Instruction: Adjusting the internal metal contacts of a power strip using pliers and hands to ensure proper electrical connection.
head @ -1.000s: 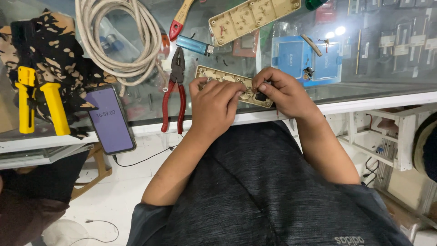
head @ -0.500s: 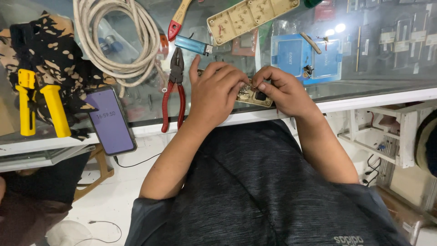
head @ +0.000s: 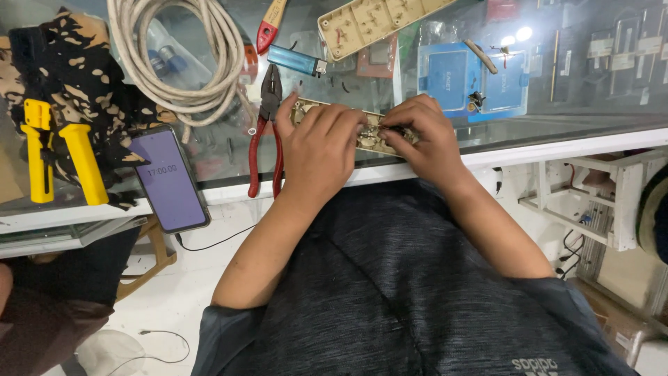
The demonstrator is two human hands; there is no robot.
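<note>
A beige power strip base [head: 369, 136] with exposed metal contacts lies on the glass counter near its front edge. My left hand [head: 316, 150] rests on its left half and holds it down, fingers curled over it. My right hand [head: 424, 136] pinches at the contacts on its right half with the fingertips; any small tool or part between them is hidden. The matching beige cover [head: 379, 17] lies further back on the counter.
Red-handled pliers [head: 264, 136] lie just left of my left hand. A coiled white cable [head: 177, 56], a blue lighter [head: 296, 61], a red-handled screwdriver [head: 268, 28], a phone [head: 169, 179], a yellow-handled tool [head: 59, 153] and a blue box [head: 473, 80] surround the work.
My left hand slid right over the strip and now covers more of it. My right hand's fingers closed in on the contacts. The view shifted slightly.
</note>
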